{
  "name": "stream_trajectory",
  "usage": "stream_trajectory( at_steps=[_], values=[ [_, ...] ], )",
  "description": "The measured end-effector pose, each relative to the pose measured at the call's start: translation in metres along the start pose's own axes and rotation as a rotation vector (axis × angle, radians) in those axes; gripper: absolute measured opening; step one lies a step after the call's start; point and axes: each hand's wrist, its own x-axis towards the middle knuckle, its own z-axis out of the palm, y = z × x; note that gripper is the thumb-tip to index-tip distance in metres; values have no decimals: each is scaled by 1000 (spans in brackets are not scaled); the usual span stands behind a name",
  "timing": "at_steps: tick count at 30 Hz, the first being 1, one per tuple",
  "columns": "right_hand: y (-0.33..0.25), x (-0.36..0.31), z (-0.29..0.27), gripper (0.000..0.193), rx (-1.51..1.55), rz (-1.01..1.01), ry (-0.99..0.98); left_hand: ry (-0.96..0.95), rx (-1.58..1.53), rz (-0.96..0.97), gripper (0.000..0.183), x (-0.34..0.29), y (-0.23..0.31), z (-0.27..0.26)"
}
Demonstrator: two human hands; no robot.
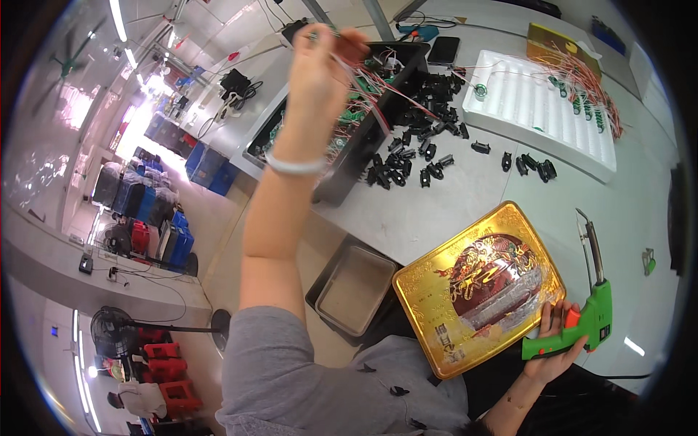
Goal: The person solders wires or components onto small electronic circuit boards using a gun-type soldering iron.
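Note:
My left hand (pixel 323 62) is raised over a black bin (pixel 371 156) heaped with green circuit boards and red and white wires. Its fingers are pinched together on a small green circuit board (pixel 314 35), and thin wires trail below the hand; motion blurs the detail. My right hand (pixel 556 341) is wrapped round the handle of a green soldering gun (pixel 598 320) with a red trigger, its metal tip pointing away from me. Beside that hand, a gold tin (pixel 429 298) with a worn dark picture lies tilted at the table's near edge.
Small black plastic parts (pixel 436 98) are scattered beside the bin. A white foam tray (pixel 502 109) bears several wired circuit boards (pixel 582 105). Behind it stands a yellow box (pixel 545 47); a phone (pixel 444 51) lies near the bin. A grey tray (pixel 352 291) sits below the table edge.

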Motion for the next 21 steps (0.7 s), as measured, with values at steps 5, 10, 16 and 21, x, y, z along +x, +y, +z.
stream_trajectory(
  at_steps=[5,10,16,21],
  values=[
    [-1,1,4,55,3,-13,5,214,20,-38,14,68,-11,-130],
    [3,4,3,55,-5,-7,41,551,-114,-323,12,45,-72,-234],
    [3,0,7,56,-69,-26,123,408,1707,482,36,45,-76,-200],
    [4,1,14,54,-32,-11,161,-68,1616,571,20,55,-108,-48]
  ],
)
